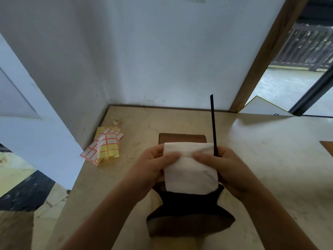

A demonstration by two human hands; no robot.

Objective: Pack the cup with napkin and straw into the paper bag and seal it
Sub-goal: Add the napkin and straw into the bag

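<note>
Both hands grip the napkin-wrapped cup over the open bag. Left hand [153, 164]: fingers curled round the left side of the napkin [191, 170], thumb pressed on its front face. Right hand [225, 166]: fingers curled round the right side, thumb on the front face, with the straw [213, 123] pinned against the wrap. Straw: black, upright, rising well above both hands. Napkin: white, wrapped across the front of the cup; the cup itself is hidden under it. Lower edge of the napkin sits at the mouth of the bag [191, 224], which stands open and dark on the table [270, 159] directly below the hands.

Behind the hands, a flat brown piece [182, 138] lies on the table, partly covered by the napkin. At the table's left edge lie label sheets [106, 145], yellow and white with red grid lines, overlapping. Just beyond them stands a small tape roll [116, 121], near the wall [144, 51].
</note>
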